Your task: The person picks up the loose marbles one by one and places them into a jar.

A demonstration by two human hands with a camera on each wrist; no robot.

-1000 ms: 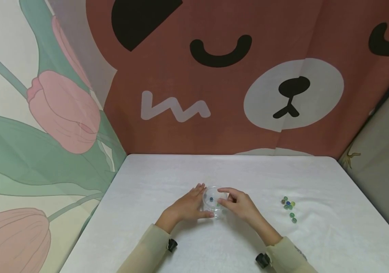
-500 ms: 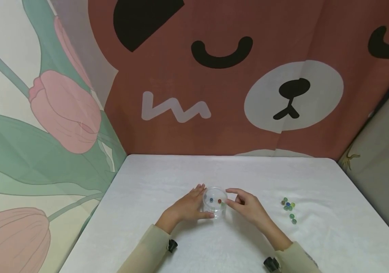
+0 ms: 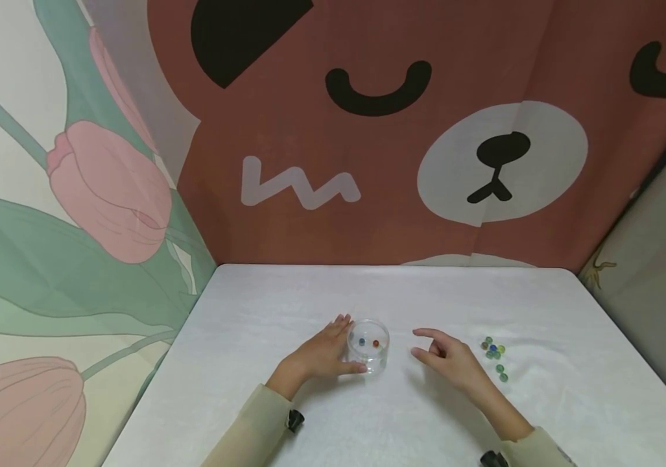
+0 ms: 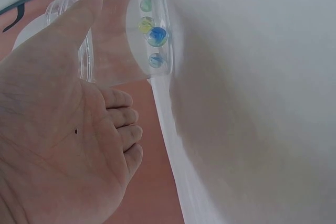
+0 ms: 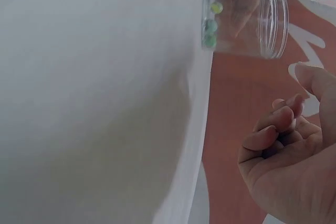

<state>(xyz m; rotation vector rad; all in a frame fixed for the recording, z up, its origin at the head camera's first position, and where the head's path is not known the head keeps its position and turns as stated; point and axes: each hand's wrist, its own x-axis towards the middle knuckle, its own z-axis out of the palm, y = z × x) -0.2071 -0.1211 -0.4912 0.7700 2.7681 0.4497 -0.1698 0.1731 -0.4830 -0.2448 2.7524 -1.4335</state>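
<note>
A clear plastic jar (image 3: 369, 353) stands upright on the white tabletop, mouth up. Several glass marbles lie on its floor; a blue marble (image 4: 157, 36), a yellow marble (image 5: 216, 8) and green ones show through the wall. From above, a reddish marble (image 3: 376, 344) is visible inside too. My left hand (image 3: 322, 350) holds the jar from its left side, thumb at the near side and fingers at the far side. To the right of the jar, apart from it, my right hand (image 3: 451, 358) hovers holding nothing, thumb and forefinger spread, the other fingers curled in.
More loose marbles (image 3: 493, 351) lie in a small cluster on the white table (image 3: 286, 292), right of my right hand. Behind the table hangs a brown cloth (image 3: 309, 233) with a bear's face. A tulip-patterned cloth (image 3: 11, 259) hangs on the left.
My right hand has drawn back from over the jar's mouth to the right, and a reddish marble has come into view in the jar. My left hand stays put on the jar.
</note>
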